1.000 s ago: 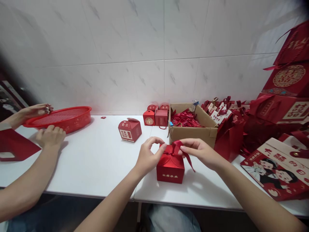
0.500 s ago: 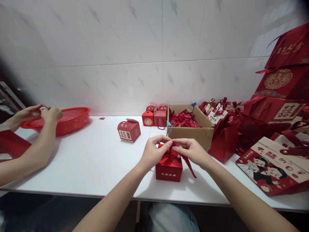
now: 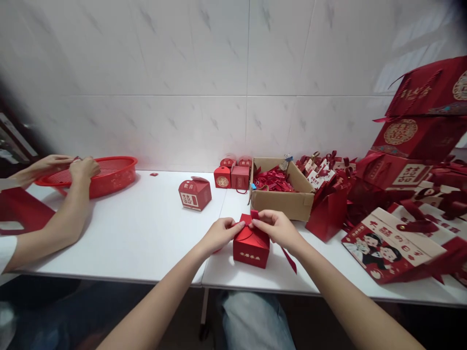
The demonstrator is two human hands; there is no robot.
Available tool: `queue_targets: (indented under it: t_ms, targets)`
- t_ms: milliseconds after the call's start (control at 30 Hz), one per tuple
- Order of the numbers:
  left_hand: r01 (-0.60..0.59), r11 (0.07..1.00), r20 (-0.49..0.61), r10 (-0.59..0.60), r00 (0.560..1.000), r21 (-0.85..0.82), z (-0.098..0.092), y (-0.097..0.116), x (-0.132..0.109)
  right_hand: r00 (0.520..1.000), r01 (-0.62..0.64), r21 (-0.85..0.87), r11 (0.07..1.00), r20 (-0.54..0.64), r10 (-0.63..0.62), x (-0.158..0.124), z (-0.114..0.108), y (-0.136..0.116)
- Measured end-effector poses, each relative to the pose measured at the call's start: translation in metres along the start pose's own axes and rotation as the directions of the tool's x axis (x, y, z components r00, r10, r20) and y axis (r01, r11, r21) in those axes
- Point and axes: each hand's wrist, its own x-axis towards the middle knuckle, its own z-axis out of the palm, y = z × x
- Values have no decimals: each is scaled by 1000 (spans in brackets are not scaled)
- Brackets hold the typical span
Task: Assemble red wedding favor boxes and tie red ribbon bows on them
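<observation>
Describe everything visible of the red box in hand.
The box is a small glossy red card cube, gold characters on its front, upright near the table edge, top flaps folded shut. The left hand holds its top left corner; the right hand pinches a red ribbon on top, one tail trailing right.

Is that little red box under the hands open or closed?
Closed. The red box stands upright with its curved top flaps folded together; the left hand and right hand pinch a ribbon above them.
</observation>
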Motion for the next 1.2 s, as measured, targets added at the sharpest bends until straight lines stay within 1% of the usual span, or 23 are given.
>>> queue_targets:
  t_ms: [100,167,233,300,400,500,533,600,667,733,767,833,900,967,1100,1200]
  targets:
    - [-18,1000,32,18,999,-17,-2,13,-9,997,8,-180,984,-69,-21,0,2,0]
    - [-66,998,44,66,997,3,-5,26,-15,991,9,-296,955,-126,-48,0,4,-1]
    - [-114,993,77,111,991,42,-7,43,-20,986,10,-369,930,-152,-71,-1,5,-2]
    - [-144,985,94,135,986,94,-8,63,-20,985,30,-436,900,-139,-100,-3,7,-4]
    - [-175,976,129,158,979,129,-7,89,-11,990,79,-488,869,-66,-128,-6,10,-4]
    - [-193,977,123,181,976,86,-5,102,6,989,124,-495,860,-13,-150,-10,13,-1]
    - [-195,979,113,188,976,52,-5,102,11,987,132,-496,858,-13,-160,-11,14,0]
    - [-213,977,80,215,973,-34,-5,96,17,983,143,-500,854,-32,-183,-11,14,2]
    - [-238,966,20,241,970,-101,-6,81,17,978,156,-504,849,-45,-206,-10,15,4]
    - [-257,959,-50,253,966,-119,-7,63,11,973,177,-505,845,-40,-227,-9,15,6]
    - [-263,957,-53,259,964,-118,-7,54,7,971,187,-503,844,-36,-236,-8,15,7]
    - [-283,954,-2,284,959,-101,-6,37,-1,968,198,-502,842,-35,-249,-7,16,8]
    - [-303,950,35,306,951,-80,-4,26,-6,965,198,-502,842,-49,-257,-6,16,10]
    - [-304,948,30,308,951,-98,-2,21,-8,962,195,-497,846,-71,-263,-7,17,10]
    - [-295,928,30,309,951,-228,-2,17,-8,953,190,-453,871,-127,-274,-12,19,11]
    - [-313,922,-4,321,947,-227,-2,16,-11,940,197,-348,917,-198,-277,-15,20,13]
